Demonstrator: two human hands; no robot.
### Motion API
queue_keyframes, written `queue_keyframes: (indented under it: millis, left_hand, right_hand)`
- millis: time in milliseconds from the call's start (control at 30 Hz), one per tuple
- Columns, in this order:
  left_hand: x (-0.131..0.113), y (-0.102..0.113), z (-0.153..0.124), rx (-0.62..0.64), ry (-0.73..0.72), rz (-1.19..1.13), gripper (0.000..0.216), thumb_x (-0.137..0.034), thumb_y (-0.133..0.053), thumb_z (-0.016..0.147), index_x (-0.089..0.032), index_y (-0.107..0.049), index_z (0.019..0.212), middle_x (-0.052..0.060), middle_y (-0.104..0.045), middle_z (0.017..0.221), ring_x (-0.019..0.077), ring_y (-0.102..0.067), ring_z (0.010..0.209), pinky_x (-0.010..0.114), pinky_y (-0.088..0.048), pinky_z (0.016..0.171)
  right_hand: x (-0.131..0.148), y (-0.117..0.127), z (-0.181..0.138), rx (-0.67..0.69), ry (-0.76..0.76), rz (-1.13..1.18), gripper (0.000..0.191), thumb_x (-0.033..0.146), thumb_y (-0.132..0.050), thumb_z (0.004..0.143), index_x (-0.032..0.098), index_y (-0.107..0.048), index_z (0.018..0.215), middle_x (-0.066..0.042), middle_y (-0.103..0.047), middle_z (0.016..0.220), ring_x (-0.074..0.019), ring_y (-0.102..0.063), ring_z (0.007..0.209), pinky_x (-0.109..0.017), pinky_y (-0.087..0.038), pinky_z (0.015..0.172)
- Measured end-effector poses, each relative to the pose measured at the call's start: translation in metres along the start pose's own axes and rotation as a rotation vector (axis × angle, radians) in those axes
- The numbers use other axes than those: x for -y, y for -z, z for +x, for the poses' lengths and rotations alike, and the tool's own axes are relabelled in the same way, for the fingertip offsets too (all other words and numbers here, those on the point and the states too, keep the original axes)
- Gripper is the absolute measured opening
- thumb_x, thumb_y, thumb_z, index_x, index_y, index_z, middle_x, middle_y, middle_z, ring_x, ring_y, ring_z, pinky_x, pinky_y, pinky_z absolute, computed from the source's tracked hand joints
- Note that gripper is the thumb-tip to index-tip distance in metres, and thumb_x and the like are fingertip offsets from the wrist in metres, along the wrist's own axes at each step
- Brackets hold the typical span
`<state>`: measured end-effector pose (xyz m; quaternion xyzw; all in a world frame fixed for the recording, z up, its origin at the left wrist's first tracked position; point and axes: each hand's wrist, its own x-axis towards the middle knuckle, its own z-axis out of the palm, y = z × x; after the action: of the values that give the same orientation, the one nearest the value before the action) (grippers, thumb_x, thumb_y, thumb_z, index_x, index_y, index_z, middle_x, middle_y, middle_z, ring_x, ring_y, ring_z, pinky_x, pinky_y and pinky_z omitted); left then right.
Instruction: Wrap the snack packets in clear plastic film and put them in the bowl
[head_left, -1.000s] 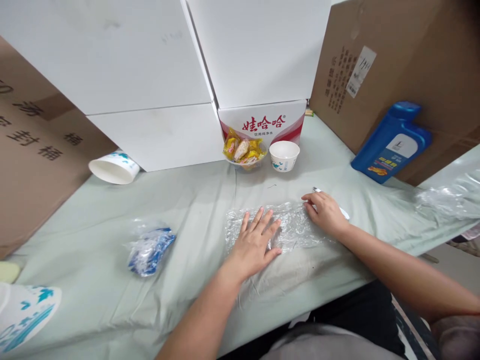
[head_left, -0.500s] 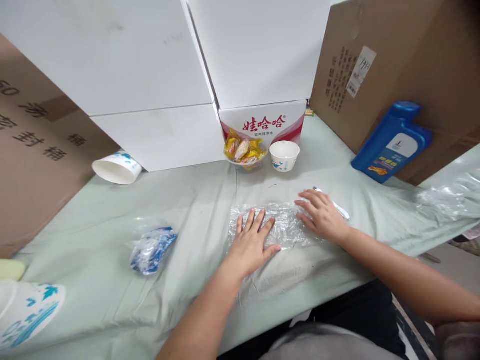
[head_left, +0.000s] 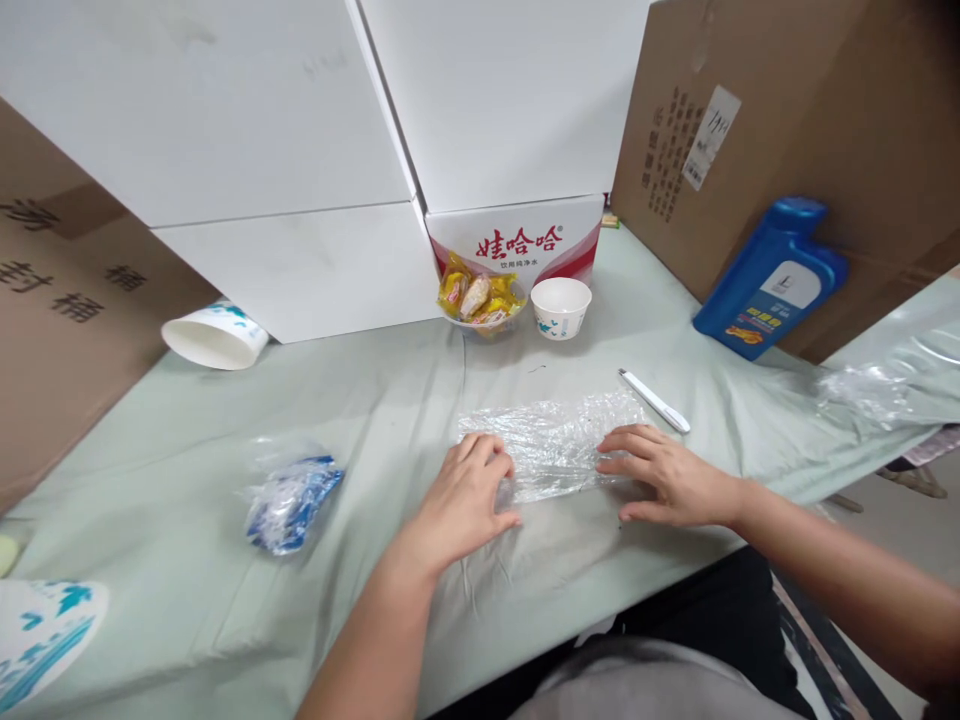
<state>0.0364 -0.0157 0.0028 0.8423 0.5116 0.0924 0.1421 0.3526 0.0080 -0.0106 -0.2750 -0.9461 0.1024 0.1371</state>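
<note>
A clear, crinkled plastic bag (head_left: 551, 440) lies flattened on the green cloth. At its left end is my left hand (head_left: 469, 495), fingers bent and thumb apart, with nothing held. My right hand (head_left: 660, 475) rests over the right end, its fingers spread and also holding nothing. Just beyond the right hand lies a slim white utility knife (head_left: 654, 400), apart from the bag. Farther left, a crumpled clear bag with blue printing (head_left: 294, 505) sits on the cloth.
At the back stand a bowl of yellow-wrapped snacks (head_left: 482, 300) and a white paper bowl (head_left: 560, 308). A blue bottle (head_left: 772, 280) leans on the cardboard box (head_left: 720, 60) at right. Paper cups lie tipped at back left (head_left: 217, 337) and front left (head_left: 45, 635).
Both hands have drawn back toward me across the clear bag, and the left fingers have curled. The knife, partly covered by the right hand before, now shows whole. The view has shifted slightly.
</note>
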Motion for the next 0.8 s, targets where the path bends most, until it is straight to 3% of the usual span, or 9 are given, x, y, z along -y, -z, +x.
queue_keyframes:
  millis: [100,200,333,433,500,567,667,733,800]
  left_hand:
    - [0.002,0.009,-0.004,0.091,-0.002,-0.066,0.008,-0.016,-0.068,0.073,-0.021,-0.061,0.075,0.003,-0.061,0.096,0.0234,-0.054,0.101,0.037,-0.048,0.087]
    - [0.009,0.013,-0.005,0.093,-0.003,-0.089,0.016,-0.005,-0.057,0.071,-0.021,-0.060,0.067,0.002,-0.061,0.092,0.0213,-0.055,0.096,0.035,-0.047,0.084]
    - [0.015,0.019,-0.007,0.077,-0.005,-0.169,0.017,-0.007,-0.050,0.073,-0.021,-0.059,0.070,0.002,-0.062,0.098,0.0199,-0.056,0.099,0.033,-0.046,0.086]
    - [0.017,0.025,-0.008,0.094,0.053,-0.243,0.014,-0.012,-0.046,0.078,-0.021,-0.057,0.077,0.001,-0.063,0.092,0.0179,-0.058,0.088,0.031,-0.047,0.079]
    - [0.018,0.026,-0.009,0.100,0.114,-0.259,0.010,-0.021,-0.052,0.080,-0.022,-0.057,0.088,0.001,-0.063,0.092,0.0179,-0.058,0.083,0.032,-0.047,0.076]
    - [0.019,0.025,-0.008,0.107,0.110,-0.246,0.023,-0.028,-0.064,0.073,-0.022,-0.057,0.095,0.002,-0.063,0.097,0.0203,-0.058,0.090,0.033,-0.047,0.081]
    - [0.021,0.022,-0.005,0.116,0.027,-0.216,0.015,-0.022,-0.065,0.070,-0.021,-0.059,0.084,0.003,-0.064,0.097,0.0229,-0.056,0.100,0.035,-0.045,0.087]
    - [0.024,0.020,-0.004,0.099,0.052,-0.226,0.004,-0.019,-0.054,0.077,-0.021,-0.057,0.077,0.002,-0.064,0.090,0.0206,-0.058,0.092,0.033,-0.045,0.082]
    - [0.027,0.021,-0.005,0.066,0.148,-0.268,0.010,-0.020,-0.046,0.082,-0.022,-0.055,0.079,0.000,-0.064,0.082,0.0176,-0.059,0.079,0.031,-0.045,0.074]
  right_hand:
    - [-0.001,-0.001,-0.014,-0.034,-0.069,0.012,0.032,0.041,-0.056,0.092,0.021,-0.065,0.115,-0.012,-0.064,0.115,-0.0245,-0.058,0.108,-0.045,-0.049,0.094]
    - [-0.010,-0.004,-0.024,-0.110,-0.104,-0.009,0.022,0.030,-0.054,0.093,0.022,-0.067,0.109,-0.009,-0.066,0.108,-0.0219,-0.062,0.099,-0.042,-0.053,0.088]
    - [-0.014,-0.005,-0.031,-0.158,-0.088,-0.022,0.018,0.023,-0.051,0.094,0.023,-0.066,0.103,-0.007,-0.068,0.107,-0.0207,-0.063,0.099,-0.040,-0.053,0.088]
    - [-0.012,-0.005,-0.030,-0.187,-0.133,0.021,0.018,0.020,-0.047,0.096,0.022,-0.064,0.102,-0.008,-0.069,0.104,-0.0205,-0.064,0.099,-0.040,-0.053,0.088]
    - [-0.011,-0.005,-0.028,-0.225,-0.207,0.051,0.019,0.022,-0.044,0.097,0.021,-0.062,0.101,-0.007,-0.070,0.096,-0.0199,-0.065,0.093,-0.038,-0.054,0.083]
    - [-0.012,-0.005,-0.025,-0.265,-0.288,0.061,0.021,0.025,-0.042,0.098,0.021,-0.062,0.099,-0.007,-0.070,0.091,-0.0195,-0.067,0.086,-0.035,-0.056,0.077]
    - [-0.014,-0.006,-0.021,-0.287,-0.387,0.047,0.024,0.030,-0.041,0.097,0.022,-0.063,0.099,-0.006,-0.072,0.092,-0.0206,-0.069,0.084,-0.035,-0.056,0.075]
    - [-0.016,-0.006,-0.018,-0.280,-0.432,0.041,0.025,0.031,-0.041,0.097,0.023,-0.064,0.098,-0.006,-0.073,0.093,-0.0214,-0.070,0.083,-0.035,-0.057,0.074]
    - [-0.016,-0.006,-0.016,-0.278,-0.464,0.050,0.025,0.032,-0.041,0.096,0.023,-0.064,0.097,-0.005,-0.073,0.092,-0.0211,-0.070,0.079,-0.034,-0.057,0.071]
